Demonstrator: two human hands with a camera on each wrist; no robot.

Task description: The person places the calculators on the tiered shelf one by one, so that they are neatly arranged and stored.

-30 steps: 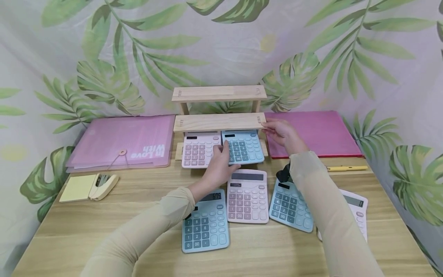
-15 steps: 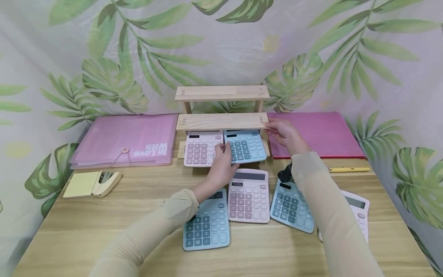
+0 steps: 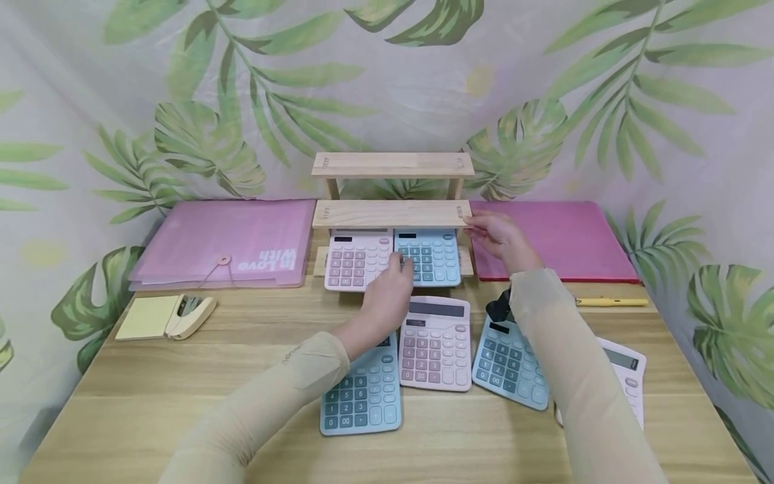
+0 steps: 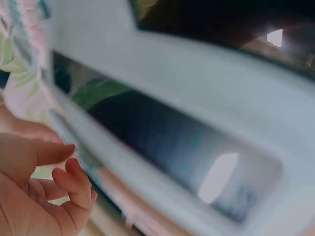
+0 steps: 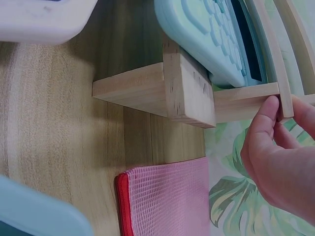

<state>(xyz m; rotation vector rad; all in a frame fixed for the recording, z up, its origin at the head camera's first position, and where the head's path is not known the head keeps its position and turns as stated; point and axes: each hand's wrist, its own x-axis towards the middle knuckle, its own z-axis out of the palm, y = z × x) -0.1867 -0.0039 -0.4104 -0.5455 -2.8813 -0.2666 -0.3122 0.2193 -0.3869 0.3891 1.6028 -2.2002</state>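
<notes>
A light wooden tiered rack [image 3: 393, 214] stands at the back of the table. On its lower tier a pink calculator [image 3: 347, 258] and a blue calculator [image 3: 444, 254] lean side by side. My left hand [image 3: 387, 296] is in front of them, fingers loosely bent over the line where they meet; in the left wrist view nothing shows between thumb and fingers [image 4: 81, 183]. Whether a fingertip touches the blue calculator cannot be told. My right hand [image 3: 500, 235] pinches the right end of the rack's middle board, as the right wrist view [image 5: 280, 142] also shows.
On the table below lie another blue calculator [image 3: 363, 400], partly under my left arm, a pink one [image 3: 435, 344], a tilted blue one [image 3: 508, 363] and a white-pink one [image 3: 629, 380]. Around them are a purple folder [image 3: 242, 228], pink pouch [image 3: 562, 235], yellow pen [image 3: 611, 302], sticky notes [image 3: 145, 318] and stapler [image 3: 192, 318].
The blue calculator on the rack has straightened and now sits squarely beside the pink one. My left thumb and fingers have come off its edge. My right hand keeps its hold on the board.
</notes>
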